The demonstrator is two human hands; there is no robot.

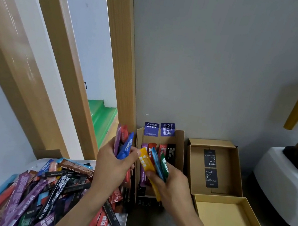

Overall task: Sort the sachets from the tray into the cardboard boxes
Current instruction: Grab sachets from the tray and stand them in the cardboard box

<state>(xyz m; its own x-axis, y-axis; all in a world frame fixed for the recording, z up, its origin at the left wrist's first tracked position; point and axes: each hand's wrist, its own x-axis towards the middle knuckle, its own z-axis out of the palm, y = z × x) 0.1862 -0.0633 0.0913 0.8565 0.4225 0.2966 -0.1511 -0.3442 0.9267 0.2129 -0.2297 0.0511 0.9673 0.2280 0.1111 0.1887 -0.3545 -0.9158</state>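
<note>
The left hand (112, 165) and right hand (173, 185) sit close, fingers (131, 155) curled.

Grey wall (220, 65), wood door frame (115, 49).

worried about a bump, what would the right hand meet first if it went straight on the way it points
Likely the left hand: the right hand points up-left, its yellow sachet almost touching it, though depth is unclear.
</note>
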